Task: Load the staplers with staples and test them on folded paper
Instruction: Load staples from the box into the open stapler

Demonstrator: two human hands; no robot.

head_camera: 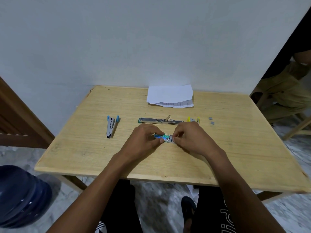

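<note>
A small staple box [164, 136] with a blue-green label lies at the middle of the wooden table [84, 148]. My left hand [144, 140] grips its left end. My right hand [190, 139] pinches the grey inner tray [171, 140], which sticks out of the box on the right. A blue stapler [111, 126] lies at the left. Behind my hands a yellow stapler [168, 121] lies swung wide open, its metal channel exposed. Folded white paper [170, 96] rests at the far edge. Two small staple strips [211, 120] lie at the right.
A white wall stands behind the table. A dark blue water jug [21, 195] sits on the floor at the lower left. Another person in khaki trousers [286, 91] sits on a wooden stool at the right. A brown door [15, 115] is at the left.
</note>
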